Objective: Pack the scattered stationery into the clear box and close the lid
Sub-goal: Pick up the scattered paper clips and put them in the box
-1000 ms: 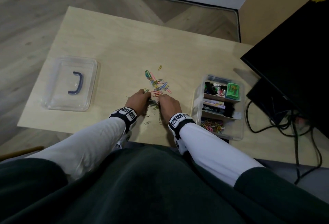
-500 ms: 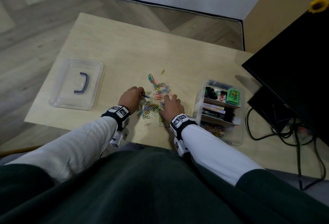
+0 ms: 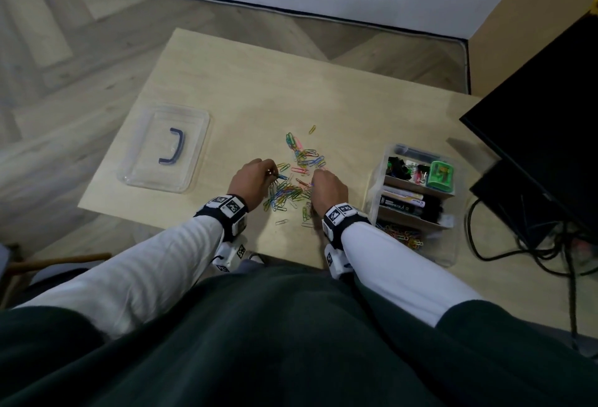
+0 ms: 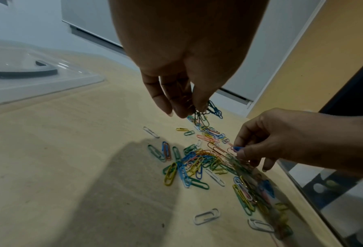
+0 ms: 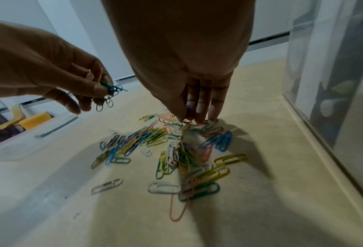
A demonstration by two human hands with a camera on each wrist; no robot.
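Observation:
Coloured paper clips (image 3: 293,188) (image 4: 197,163) (image 5: 155,145) lie scattered on the wooden table (image 3: 259,89). My left hand (image 3: 250,180) (image 4: 184,107) (image 5: 87,93) hovers at the pile's left edge and pinches a small bunch of dark green and blue clips. My right hand (image 3: 326,185) (image 5: 195,115) (image 4: 245,153) is at the pile's right side, fingertips down among the clips, pinching a blue one. The clear box (image 3: 417,199) stands open to the right, holding stationery in compartments. Its clear lid (image 3: 165,147) with a dark handle lies flat at the left.
A black monitor (image 3: 543,122) and dark cables (image 3: 524,238) are right of the box. The box wall (image 5: 332,83) is close beside my right hand. Bare table extends behind the clips and between them and the lid.
My hands have moved apart from a shared spot at the near edge of the pile. The left one now holds a bunch of clips; the right has reached further into the pile.

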